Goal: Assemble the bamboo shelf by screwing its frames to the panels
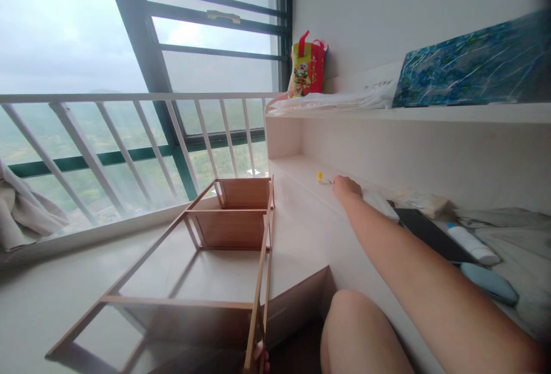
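Curled tight, the right hand (346, 186), arm stretched over one white desk (301, 248), apparently pinches one thin dark item (330, 182) beside one small yellow-topped container (319, 177); the left hand (260, 354) grips one brown wooden rack (235, 229).

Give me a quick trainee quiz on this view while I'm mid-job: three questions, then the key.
1. Which hand has its fingers at a rail of the wooden rack?
2. True or false: the red-and-yellow bag stands on the shelf.
3. Fill in: the small item beside the right hand has a ____ top.

Key: 1. The left hand. 2. True. 3. Yellow.
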A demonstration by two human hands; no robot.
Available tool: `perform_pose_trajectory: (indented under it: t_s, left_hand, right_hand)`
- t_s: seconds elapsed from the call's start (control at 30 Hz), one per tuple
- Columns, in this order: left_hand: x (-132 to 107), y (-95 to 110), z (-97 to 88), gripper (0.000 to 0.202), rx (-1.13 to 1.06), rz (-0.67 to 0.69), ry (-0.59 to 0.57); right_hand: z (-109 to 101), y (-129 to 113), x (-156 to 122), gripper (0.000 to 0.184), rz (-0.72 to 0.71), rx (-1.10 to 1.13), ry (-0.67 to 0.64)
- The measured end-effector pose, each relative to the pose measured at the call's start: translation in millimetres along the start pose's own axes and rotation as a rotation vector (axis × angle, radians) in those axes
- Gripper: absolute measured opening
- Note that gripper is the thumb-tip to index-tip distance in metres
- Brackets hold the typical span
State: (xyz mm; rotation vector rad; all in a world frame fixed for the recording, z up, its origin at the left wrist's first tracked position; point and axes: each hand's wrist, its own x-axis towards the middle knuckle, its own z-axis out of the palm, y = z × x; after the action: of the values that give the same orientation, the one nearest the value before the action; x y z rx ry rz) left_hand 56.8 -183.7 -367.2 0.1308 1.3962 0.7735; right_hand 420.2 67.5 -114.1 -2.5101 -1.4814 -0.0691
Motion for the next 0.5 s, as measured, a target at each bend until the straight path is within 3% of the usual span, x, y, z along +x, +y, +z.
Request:
perform_pose_trajectory:
  t_s: [0.23, 0.5]
  left_hand:
    - [0, 2, -5.7, 0.043, -0.025, -0.018, 0.031]
    - [14, -16, -12.7, 0.023, -0.069, 0.066, 0.025]
  right_hand:
    - [0, -1, -3, 0.035, 0.003, 0.005, 0.007]
    - [-3, -2, -8, 0.035, 0.031, 0.036, 0.014]
